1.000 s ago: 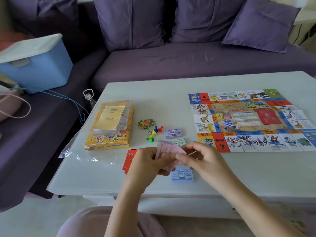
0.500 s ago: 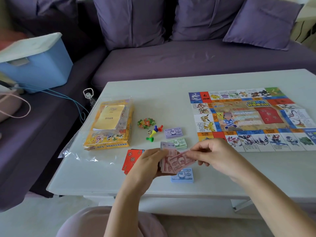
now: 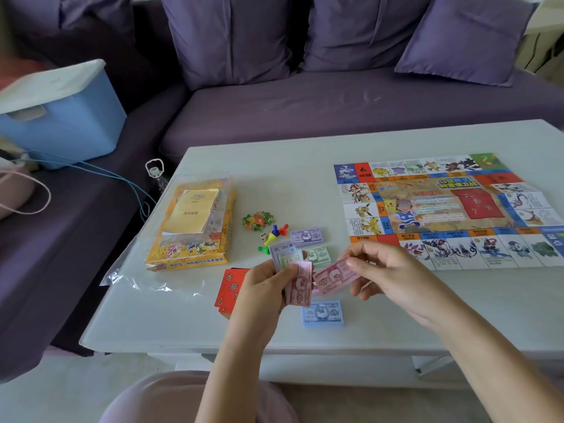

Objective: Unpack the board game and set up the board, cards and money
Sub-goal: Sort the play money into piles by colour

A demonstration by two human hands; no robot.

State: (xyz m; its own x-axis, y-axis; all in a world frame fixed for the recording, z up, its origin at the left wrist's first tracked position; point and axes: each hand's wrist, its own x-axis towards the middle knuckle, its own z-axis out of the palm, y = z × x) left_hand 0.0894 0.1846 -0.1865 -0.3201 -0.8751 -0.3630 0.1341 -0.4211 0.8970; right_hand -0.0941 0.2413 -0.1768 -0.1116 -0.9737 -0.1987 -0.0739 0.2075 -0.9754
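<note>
Freshly pulled from the wad gripped in the left hand, a pink note sits pinched in the right hand; board laid out, sorting unfinished.

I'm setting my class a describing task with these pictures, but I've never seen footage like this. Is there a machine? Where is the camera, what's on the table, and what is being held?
There is no machine: these are a person's two bare hands. Every picture comes from one camera worn on the person's head, looking forward and down. On the white table lie the unfolded game board, a yellow game box inside a clear bag, coloured pawns, red cards, and sorted play money: a purple stack, a green stack and a blue stack. The left hand grips a bundle of mixed banknotes. The right hand pinches one pink banknote.
</note>
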